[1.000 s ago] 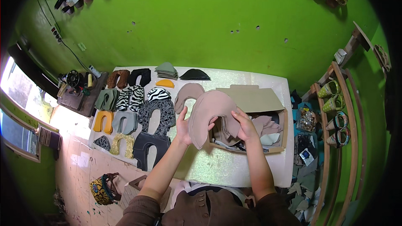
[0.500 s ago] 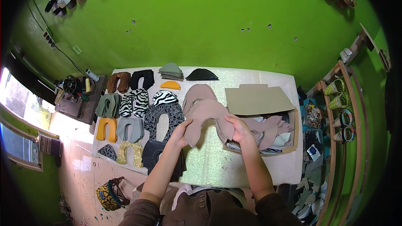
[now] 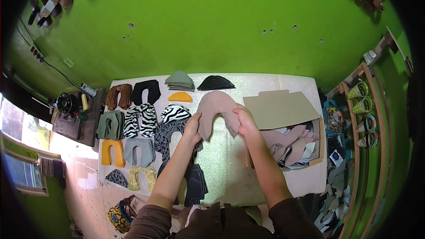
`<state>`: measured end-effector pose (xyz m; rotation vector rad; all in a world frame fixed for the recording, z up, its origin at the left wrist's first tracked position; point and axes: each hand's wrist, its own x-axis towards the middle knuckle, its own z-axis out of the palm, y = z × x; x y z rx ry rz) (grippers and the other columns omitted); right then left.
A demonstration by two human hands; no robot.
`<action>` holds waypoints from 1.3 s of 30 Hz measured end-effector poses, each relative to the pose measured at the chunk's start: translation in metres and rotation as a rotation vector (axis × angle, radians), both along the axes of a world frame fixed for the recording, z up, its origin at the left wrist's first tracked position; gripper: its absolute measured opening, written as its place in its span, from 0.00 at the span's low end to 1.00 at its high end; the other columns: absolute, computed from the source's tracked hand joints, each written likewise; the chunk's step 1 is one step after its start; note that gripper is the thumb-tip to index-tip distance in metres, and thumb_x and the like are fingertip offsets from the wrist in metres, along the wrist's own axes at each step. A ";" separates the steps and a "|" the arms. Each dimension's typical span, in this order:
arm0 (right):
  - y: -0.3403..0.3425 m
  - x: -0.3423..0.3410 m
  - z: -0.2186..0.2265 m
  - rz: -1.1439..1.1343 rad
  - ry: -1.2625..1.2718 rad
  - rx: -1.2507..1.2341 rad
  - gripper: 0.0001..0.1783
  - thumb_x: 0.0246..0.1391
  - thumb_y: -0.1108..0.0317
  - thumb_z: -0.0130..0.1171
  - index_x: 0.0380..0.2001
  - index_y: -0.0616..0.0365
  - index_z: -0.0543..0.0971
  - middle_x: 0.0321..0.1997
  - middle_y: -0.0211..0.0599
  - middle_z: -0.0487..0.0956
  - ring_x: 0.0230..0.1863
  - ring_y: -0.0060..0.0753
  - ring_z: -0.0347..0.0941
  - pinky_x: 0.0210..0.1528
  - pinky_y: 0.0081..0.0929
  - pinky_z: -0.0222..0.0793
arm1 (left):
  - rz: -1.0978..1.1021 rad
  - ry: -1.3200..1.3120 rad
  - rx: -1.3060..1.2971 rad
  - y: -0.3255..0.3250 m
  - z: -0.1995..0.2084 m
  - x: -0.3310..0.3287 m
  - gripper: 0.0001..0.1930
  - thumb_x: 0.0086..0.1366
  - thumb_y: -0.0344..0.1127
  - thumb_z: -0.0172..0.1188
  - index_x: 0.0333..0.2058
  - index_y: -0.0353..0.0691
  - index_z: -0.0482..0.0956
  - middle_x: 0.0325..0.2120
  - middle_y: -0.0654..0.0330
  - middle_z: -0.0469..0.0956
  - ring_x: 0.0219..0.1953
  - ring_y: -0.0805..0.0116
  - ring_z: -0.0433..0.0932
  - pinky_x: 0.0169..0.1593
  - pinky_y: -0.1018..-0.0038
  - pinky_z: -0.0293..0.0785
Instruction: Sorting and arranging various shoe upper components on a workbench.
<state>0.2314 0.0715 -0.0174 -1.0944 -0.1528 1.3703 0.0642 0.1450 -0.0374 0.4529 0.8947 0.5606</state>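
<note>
My left hand [image 3: 192,128] and my right hand [image 3: 245,121] grip the two legs of a dusty-pink U-shaped stack of cut pieces [image 3: 218,102], fingers closed round its outer edges. Its curved end points toward the wall and several thin layers show along the inner edge. Whether it rests on the table or hangs just above it, I cannot tell. Left of it lie a black-and-grey patterned U-shaped stack [image 3: 164,139], partly behind my left arm, and a zebra-striped half-round piece [image 3: 176,113]. Right of my right hand, an open cardboard box [image 3: 321,139] holds pink and grey pieces.
The white table [image 3: 283,82] carries more stacks: black half-rounds [image 3: 216,82], green half-rounds [image 3: 179,81], yellow U-shapes [image 3: 113,152] and dark pieces [image 3: 195,183] near the front edge. A sewing machine [image 3: 65,104] stands left. Sandals [image 3: 365,106] hang on the right-hand wooden rack.
Both hands have moved away from me with the pink pieces. The pink piece seen beyond them before no longer shows separately; a single U outline is visible. The view has shifted slightly.
</note>
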 end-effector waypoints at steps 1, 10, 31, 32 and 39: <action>0.006 -0.006 0.001 -0.018 -0.067 -0.058 0.21 0.52 0.76 0.38 0.52 0.65 0.60 0.47 0.46 0.69 0.44 0.37 0.68 0.46 0.31 0.66 | -0.001 0.001 -0.006 0.005 -0.007 0.001 0.16 0.64 0.37 0.39 0.47 0.33 0.63 0.42 0.53 0.69 0.43 0.64 0.70 0.46 0.70 0.67; 0.034 -0.020 -0.035 -0.173 -0.351 -0.178 0.22 0.45 0.79 0.39 0.47 0.66 0.66 0.40 0.44 0.73 0.38 0.32 0.71 0.42 0.25 0.66 | 0.035 0.071 0.043 0.020 -0.032 0.011 0.17 0.64 0.38 0.39 0.47 0.35 0.63 0.42 0.54 0.69 0.42 0.64 0.70 0.46 0.68 0.67; 0.035 -0.035 -0.047 0.150 -1.690 -0.362 0.26 0.50 0.67 0.40 0.56 0.58 0.58 0.62 0.41 0.55 0.64 0.43 0.44 0.62 0.48 0.36 | -0.089 0.635 1.179 0.007 -0.013 0.017 0.23 0.53 0.26 0.45 0.50 0.29 0.61 0.51 0.43 0.61 0.55 0.52 0.59 0.58 0.68 0.52; 0.035 -0.040 -0.050 0.233 -1.730 -0.392 0.27 0.51 0.65 0.39 0.56 0.57 0.58 0.62 0.41 0.54 0.64 0.44 0.43 0.62 0.50 0.35 | -0.230 0.813 1.404 0.007 -0.017 0.017 0.23 0.53 0.28 0.46 0.50 0.30 0.61 0.52 0.43 0.60 0.55 0.53 0.59 0.58 0.66 0.52; 0.026 -0.042 -0.079 0.440 -1.692 -0.433 0.29 0.55 0.58 0.37 0.58 0.58 0.54 0.66 0.39 0.44 0.67 0.41 0.33 0.62 0.51 0.27 | -0.653 1.314 1.658 -0.001 -0.057 0.006 0.29 0.58 0.44 0.44 0.56 0.35 0.55 0.58 0.52 0.52 0.61 0.61 0.49 0.60 0.60 0.45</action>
